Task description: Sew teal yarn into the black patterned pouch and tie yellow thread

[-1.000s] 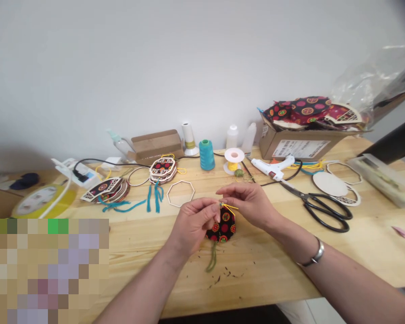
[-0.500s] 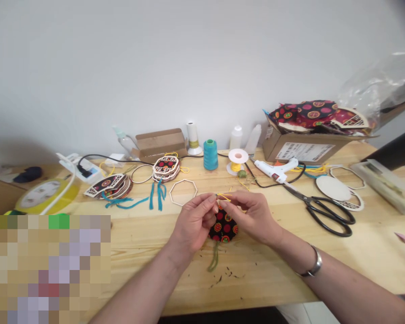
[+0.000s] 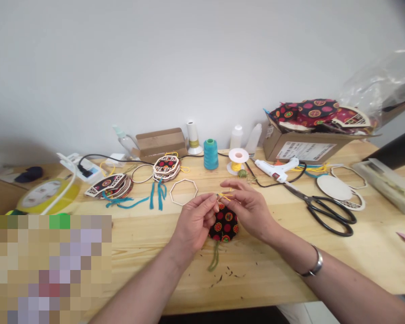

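Observation:
Near the middle of the table, a black fabric piece (image 3: pixel 224 225) with red and orange round patterns hangs or lies between my hands, a green cord loop (image 3: pixel 213 258) below it. My left hand (image 3: pixel 200 219) pinches the top of the piece, where a yellow cord (image 3: pixel 225 196) comes out. My right hand (image 3: pixel 251 209) has its thumb and a finger on the yellow cord, with the upper fingers raised. The exact grip at the fingertips is small and partly hidden.
Behind my hands stand a teal thread cone (image 3: pixel 210 155) and a yellow-cord spool (image 3: pixel 238 161). To the right are a glue gun (image 3: pixel 276 170), black-handled scissors (image 3: pixel 327 211) and a cardboard box (image 3: pixel 299 146). An octagonal frame (image 3: pixel 173 185) and patterned stacks (image 3: pixel 166 168) lie left.
My right hand's upper fingers have lifted and spread a little, while its thumb shifted at the yellow cord. My left hand has stayed nearly still.

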Demonstrator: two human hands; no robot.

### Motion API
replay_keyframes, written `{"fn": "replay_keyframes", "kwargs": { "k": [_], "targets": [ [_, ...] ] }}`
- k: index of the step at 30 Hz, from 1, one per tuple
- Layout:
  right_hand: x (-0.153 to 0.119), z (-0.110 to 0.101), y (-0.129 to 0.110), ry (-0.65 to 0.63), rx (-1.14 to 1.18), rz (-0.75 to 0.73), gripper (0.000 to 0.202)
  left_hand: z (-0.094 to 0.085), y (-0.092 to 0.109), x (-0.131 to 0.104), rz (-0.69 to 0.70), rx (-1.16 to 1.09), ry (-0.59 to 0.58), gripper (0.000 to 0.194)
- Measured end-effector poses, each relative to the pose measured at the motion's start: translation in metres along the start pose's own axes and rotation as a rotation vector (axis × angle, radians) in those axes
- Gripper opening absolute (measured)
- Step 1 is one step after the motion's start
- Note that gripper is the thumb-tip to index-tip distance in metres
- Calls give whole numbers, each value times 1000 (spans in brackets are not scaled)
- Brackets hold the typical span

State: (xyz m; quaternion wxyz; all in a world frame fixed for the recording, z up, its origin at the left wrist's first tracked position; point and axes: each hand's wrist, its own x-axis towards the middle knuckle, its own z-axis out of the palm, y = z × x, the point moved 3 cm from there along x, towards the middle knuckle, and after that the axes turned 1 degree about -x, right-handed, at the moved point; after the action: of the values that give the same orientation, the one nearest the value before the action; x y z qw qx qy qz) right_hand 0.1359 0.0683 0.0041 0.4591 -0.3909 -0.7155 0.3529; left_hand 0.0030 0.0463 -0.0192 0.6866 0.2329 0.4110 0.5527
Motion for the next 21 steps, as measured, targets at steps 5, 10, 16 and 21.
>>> {"fn": "replay_keyframes", "kwargs": {
  "k": [5, 10, 16, 21],
  "targets": [
    [-2, 5, 3, -20, 90, 85, 14, 1, 0, 0, 8, -8, -23, 13],
    [-4, 9, 10, -4, 255, 292, 17, 1, -1, 0, 3, -19, -9, 12],
    [-5, 10, 9, 33, 475, 465, 24, 0, -3, 0, -6, -39, -7, 9],
    [-3, 7, 7, 54, 457, 470, 20, 2, -4, -2, -2, 7, -10, 9]
  ]
}}
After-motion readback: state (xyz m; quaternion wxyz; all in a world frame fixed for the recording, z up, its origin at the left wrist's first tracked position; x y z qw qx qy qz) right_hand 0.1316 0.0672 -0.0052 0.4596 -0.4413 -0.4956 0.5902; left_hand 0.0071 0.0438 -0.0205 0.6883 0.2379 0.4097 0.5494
